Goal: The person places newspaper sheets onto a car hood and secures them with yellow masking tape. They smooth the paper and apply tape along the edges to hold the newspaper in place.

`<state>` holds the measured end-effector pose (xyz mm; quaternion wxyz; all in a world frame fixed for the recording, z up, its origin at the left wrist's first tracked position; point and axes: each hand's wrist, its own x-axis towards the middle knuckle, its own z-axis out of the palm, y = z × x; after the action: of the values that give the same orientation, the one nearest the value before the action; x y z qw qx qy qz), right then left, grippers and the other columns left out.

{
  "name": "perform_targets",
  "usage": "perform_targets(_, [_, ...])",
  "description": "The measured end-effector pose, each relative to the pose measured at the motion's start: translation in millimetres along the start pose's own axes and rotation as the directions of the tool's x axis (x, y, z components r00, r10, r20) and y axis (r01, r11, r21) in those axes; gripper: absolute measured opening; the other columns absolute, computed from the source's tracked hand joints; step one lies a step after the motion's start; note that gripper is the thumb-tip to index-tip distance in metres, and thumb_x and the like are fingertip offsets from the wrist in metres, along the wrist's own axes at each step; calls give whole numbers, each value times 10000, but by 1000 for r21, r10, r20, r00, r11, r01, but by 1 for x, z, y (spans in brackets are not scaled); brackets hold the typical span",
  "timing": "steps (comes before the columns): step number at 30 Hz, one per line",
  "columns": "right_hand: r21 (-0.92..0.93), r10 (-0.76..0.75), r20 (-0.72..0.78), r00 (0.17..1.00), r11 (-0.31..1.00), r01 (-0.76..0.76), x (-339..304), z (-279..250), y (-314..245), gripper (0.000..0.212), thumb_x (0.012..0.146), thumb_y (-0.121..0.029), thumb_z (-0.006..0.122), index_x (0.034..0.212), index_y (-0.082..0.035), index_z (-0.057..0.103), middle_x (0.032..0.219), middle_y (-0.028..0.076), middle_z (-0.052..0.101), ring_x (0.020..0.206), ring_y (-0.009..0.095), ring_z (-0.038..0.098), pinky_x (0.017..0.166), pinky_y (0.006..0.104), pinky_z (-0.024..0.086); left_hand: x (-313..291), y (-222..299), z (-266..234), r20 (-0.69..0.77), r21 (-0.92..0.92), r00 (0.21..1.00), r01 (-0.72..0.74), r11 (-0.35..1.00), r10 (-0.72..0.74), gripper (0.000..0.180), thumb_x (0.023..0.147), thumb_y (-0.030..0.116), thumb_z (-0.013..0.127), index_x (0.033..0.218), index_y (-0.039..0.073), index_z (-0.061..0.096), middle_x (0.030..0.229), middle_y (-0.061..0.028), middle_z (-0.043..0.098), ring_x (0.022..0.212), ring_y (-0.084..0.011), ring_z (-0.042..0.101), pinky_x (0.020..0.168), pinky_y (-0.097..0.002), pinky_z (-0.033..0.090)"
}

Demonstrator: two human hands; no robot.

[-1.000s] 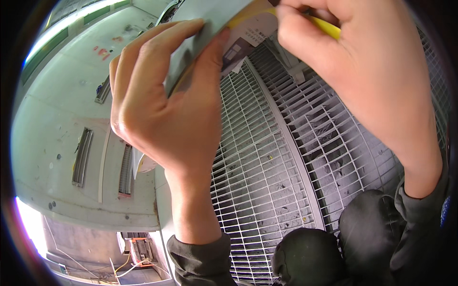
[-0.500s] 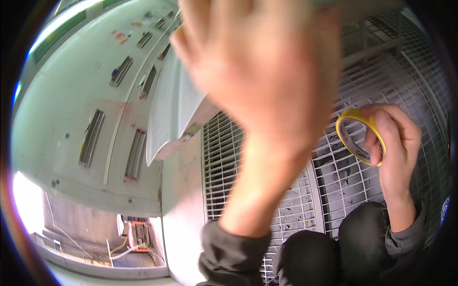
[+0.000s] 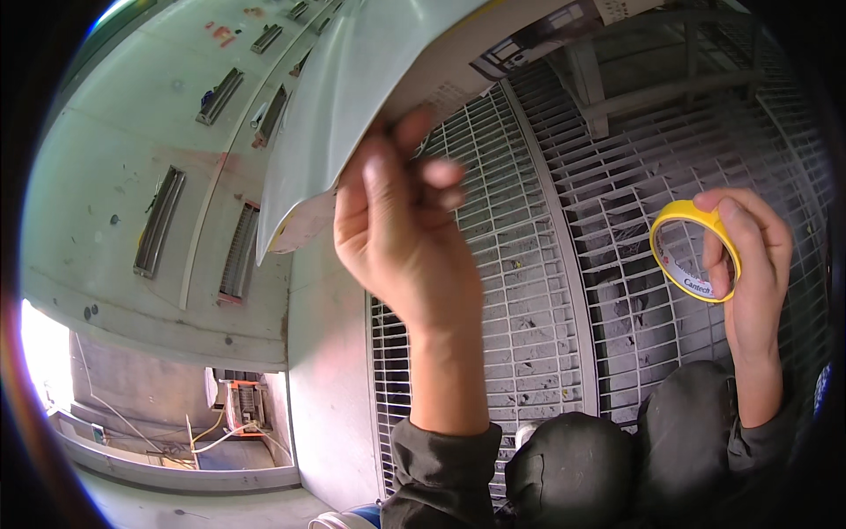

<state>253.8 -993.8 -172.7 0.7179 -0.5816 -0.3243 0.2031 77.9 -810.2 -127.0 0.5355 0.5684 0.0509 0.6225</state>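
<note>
Tape [image 3: 677, 209] fills my right grip [image 3: 753, 238], three o'clock; left grip [image 3: 401, 225], hold unclear, has reached panel [image 3: 344, 106], eleven o'clock: edge within reach.

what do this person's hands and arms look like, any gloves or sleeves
No gloves: the left hand and right hand are both bare. Both arms wear dark grey, nearly black sleeves, the left sleeve and right sleeve ending short of the wrists. The left cuff looks loose and creased. No watch or bracelet shows on either wrist.

metal floor grating [image 3: 529, 326], orange-framed unit [image 3: 246, 407], pale green wall [image 3: 92, 251]
</note>
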Motion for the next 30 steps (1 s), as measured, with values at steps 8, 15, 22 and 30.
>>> perform_targets(8, [-21, 11, 50, 999, 1000, -10, -3, 8, 1, 261, 986, -165, 522, 975, 13, 711, 616, 27, 558, 430, 34, 410, 426, 192, 303, 5, 32, -123, -295, -42, 956, -4, 999, -9, 225, 1024, 184, 568, 1155, 10, 624, 986, -77, 679, 810, -111, 618, 699, -197, 521])
perform_targets(15, [-34, 43, 130, 991, 999, -39, -7, 16, 6, 260, 988, -173, 525, 997, 3, 715, 645, 39, 575, 431, 31, 427, 415, 189, 318, 16, 64, -178, -305, -1, 950, 68, 998, -66, 193, 1024, 143, 557, 1135, -7, 608, 991, -85, 667, 830, -120, 605, 672, -201, 510])
perform_targets(22, [-40, 40, 140, 989, 999, -34, -7, 18, 10, 265, 1008, -180, 515, 1041, 2, 704, 679, 34, 586, 438, 17, 424, 425, 176, 322, -3, 51, -190, -455, -51, 880, 124, 991, -134, 160, 1016, 114, 582, 1131, 5, 605, 958, -51, 651, 774, -103, 608, 642, -190, 523])
perform_targets(30, [-34, 100, 314, 944, 995, -94, -9, 21, 15, 246, 1026, -147, 512, 1065, 13, 695, 668, 45, 626, 433, 6, 427, 415, 159, 325, 12, 48, -137, -255, 417, 964, 36, 908, 79, 130, 910, 97, 741, 880, -15, 683, 765, -84, 664, 615, -136, 603, 559, -221, 473])
